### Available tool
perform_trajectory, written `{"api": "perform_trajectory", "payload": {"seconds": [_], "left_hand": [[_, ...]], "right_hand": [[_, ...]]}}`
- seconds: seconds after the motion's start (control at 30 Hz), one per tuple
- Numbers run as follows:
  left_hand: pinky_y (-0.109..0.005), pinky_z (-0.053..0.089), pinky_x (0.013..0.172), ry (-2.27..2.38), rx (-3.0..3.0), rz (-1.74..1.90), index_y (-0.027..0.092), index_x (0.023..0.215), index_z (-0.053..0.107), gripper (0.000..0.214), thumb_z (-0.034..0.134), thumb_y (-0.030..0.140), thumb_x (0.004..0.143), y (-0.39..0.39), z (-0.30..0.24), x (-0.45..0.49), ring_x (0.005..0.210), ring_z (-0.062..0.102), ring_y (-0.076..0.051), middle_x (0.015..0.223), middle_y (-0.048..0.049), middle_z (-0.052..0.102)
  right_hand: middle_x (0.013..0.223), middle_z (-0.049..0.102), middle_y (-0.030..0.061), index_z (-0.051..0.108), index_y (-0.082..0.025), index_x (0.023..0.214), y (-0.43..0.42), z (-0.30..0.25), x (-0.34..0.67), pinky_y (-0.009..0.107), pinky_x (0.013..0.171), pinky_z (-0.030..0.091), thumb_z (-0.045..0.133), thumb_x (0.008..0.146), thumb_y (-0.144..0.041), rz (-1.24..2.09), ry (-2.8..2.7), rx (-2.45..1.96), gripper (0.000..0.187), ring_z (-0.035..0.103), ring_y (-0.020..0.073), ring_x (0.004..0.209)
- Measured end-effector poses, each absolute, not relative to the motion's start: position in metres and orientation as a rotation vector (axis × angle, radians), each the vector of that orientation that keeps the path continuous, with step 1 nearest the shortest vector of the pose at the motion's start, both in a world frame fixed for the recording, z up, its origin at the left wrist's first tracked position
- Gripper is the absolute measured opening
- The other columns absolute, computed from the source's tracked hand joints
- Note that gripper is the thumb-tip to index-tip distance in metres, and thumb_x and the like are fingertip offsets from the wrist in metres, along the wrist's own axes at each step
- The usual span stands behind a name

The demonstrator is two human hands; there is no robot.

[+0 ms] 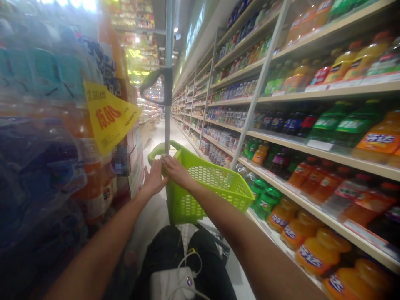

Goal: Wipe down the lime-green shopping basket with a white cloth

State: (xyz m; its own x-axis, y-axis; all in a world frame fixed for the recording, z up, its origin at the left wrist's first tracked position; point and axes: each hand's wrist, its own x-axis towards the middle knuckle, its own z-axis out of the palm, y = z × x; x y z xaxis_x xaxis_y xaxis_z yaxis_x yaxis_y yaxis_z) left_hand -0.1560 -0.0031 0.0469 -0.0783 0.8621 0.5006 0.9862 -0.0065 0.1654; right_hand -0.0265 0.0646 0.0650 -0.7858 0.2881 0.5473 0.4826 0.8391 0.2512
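A lime green plastic shopping basket (215, 183) with a mesh wall stands on the aisle floor in front of me. A grey pull handle pole (168, 104) rises from its near end. My left hand (153, 180) rests against the basket's near rim, fingers stretched out and apart. My right hand (175, 170) lies on the same rim beside the pole's base, its fingers curled over the edge. Both forearms reach forward from the bottom of the view.
Shelves of soft drink bottles (315, 183) run along the right. Shrink-wrapped bottle packs (46, 158) with a yellow price sign (109, 116) are stacked at the left. The narrow aisle floor (159, 133) runs ahead. A white device with cables (173, 283) hangs at my waist.
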Motion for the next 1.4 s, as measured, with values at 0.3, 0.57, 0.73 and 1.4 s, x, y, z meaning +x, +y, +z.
{"api": "perform_trajectory", "payload": {"seconds": [0.3,0.57,0.73,1.4], "left_hand": [[-0.052,0.007,0.110,-2.039,-1.929,-0.660,0.013,0.140,0.020,0.069,0.042,0.043,0.082,-0.006,0.045,-0.159,0.137,0.014,-0.026,0.148,-0.0128,0.022],[-0.054,0.004,0.110,-1.982,-2.004,-0.579,0.014,0.139,0.023,0.066,0.042,0.041,0.082,0.004,0.037,-0.148,0.137,0.017,-0.026,0.146,-0.0132,0.026],[-0.056,0.005,0.109,-1.905,-2.029,-0.520,0.013,0.138,0.026,0.066,0.045,0.038,0.080,0.008,0.041,-0.145,0.137,0.016,-0.027,0.146,-0.0123,0.026],[-0.057,0.010,0.108,-1.783,-2.086,-0.217,0.009,0.133,0.036,0.058,0.037,0.014,0.076,0.023,0.038,-0.107,0.134,0.023,-0.025,0.144,-0.0129,0.032]], "right_hand": [[0.137,0.042,0.0162,0.051,-0.010,0.123,0.070,0.004,-0.002,0.045,0.108,0.029,0.038,0.081,-0.001,-0.303,-2.334,-0.685,0.046,0.026,0.0211,0.134],[0.139,0.038,0.0173,0.045,-0.010,0.127,0.070,0.005,-0.018,0.047,0.109,0.024,0.043,0.077,-0.003,-0.072,-2.126,-0.971,0.050,0.029,0.0228,0.131],[0.129,0.049,0.0134,0.051,-0.014,0.120,0.075,0.008,-0.015,0.041,0.103,0.034,0.041,0.077,-0.004,-0.060,-2.087,-0.924,0.045,0.042,0.0200,0.121],[0.130,0.047,0.0124,0.050,-0.013,0.120,0.079,-0.006,0.021,0.037,0.102,0.032,0.048,0.076,-0.007,-0.123,-2.142,-1.097,0.044,0.040,0.0218,0.117]]}}
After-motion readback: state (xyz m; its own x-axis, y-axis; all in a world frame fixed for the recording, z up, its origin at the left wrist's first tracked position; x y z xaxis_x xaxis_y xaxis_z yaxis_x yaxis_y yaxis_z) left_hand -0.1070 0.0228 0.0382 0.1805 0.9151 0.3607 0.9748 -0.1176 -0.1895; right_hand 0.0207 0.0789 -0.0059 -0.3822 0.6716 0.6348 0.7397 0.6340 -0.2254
